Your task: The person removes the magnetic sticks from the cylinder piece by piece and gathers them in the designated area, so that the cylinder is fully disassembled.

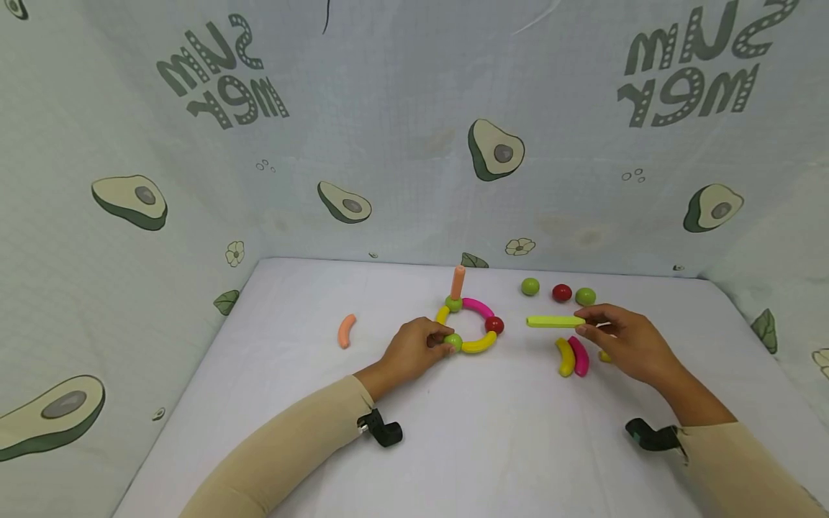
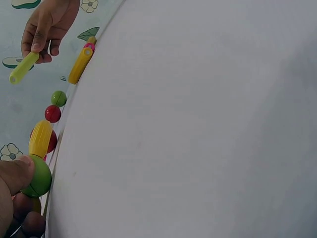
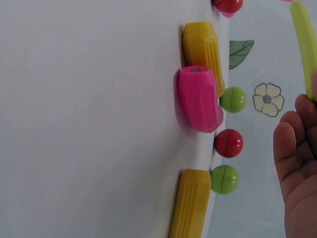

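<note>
My left hand (image 1: 412,352) pinches a green ball (image 2: 40,179) between thumb and fingers at the near left corner of a ring of joined toy pieces. Curved yellow (image 1: 479,343) and pink (image 1: 478,307) pieces, a red ball (image 1: 494,325) and a second green ball (image 1: 453,304) make up the ring. From that far green ball an orange stick (image 1: 458,282) points away. In my right hand (image 1: 631,344) is a straight lime-green stick (image 1: 553,321), gripped by its right end and raised above the table. Its free end points left toward the ring, apart from it.
Right of the ring lie a loose yellow curved piece (image 1: 565,357) and a pink one (image 1: 579,356). Another yellow piece (image 1: 605,357) is partly behind my right hand. Two green balls and a red ball (image 1: 561,293) sit farther back. An orange curved piece (image 1: 346,331) lies at left.
</note>
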Action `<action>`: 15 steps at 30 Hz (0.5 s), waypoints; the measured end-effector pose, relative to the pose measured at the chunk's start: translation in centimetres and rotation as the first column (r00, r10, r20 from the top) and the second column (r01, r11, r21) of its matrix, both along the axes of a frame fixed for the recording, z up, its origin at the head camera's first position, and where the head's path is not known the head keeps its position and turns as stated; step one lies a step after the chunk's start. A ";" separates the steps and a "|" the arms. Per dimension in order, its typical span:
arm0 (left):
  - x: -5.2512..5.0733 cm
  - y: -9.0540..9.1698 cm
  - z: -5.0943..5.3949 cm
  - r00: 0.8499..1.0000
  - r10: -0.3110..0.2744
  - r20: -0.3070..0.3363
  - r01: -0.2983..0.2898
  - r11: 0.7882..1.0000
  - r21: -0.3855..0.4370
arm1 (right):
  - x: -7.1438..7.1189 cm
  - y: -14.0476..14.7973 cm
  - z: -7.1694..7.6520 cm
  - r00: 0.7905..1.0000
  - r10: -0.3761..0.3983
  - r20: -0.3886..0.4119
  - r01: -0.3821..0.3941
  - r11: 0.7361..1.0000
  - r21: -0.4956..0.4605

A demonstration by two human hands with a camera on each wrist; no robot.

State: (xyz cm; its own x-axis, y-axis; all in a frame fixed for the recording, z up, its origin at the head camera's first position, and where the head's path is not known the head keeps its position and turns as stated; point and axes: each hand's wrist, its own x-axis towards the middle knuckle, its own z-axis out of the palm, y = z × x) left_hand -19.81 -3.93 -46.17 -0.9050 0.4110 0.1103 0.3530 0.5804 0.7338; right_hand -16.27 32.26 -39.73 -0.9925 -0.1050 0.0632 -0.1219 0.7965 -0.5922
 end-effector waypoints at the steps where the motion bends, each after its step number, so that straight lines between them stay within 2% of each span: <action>1: 0.0 0.0 0.0 1.000 0.000 -0.001 0.000 1.000 0.000 | 0.0 0.2 0.0 1.000 0.002 -0.005 -0.002 1.000 0.006; 5: -0.1 0.0 -0.1 1.000 0.001 0.000 -0.001 1.000 0.003 | 0.0 1.0 -0.2 1.000 0.000 -0.022 0.001 1.000 0.025; 15: -0.2 -0.1 -0.3 1.000 -0.001 0.010 0.000 1.000 0.011 | 0.1 2.9 -0.7 0.999 -0.037 0.004 0.037 0.999 0.038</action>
State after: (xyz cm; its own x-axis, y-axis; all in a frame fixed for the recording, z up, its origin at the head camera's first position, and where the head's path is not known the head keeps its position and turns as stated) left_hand -19.96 -3.99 -46.45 -0.9058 0.4103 0.1057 0.3461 0.5725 0.7433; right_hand -16.15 35.16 -40.44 -0.9960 -0.0705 0.0554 -0.0894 0.8225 -0.5617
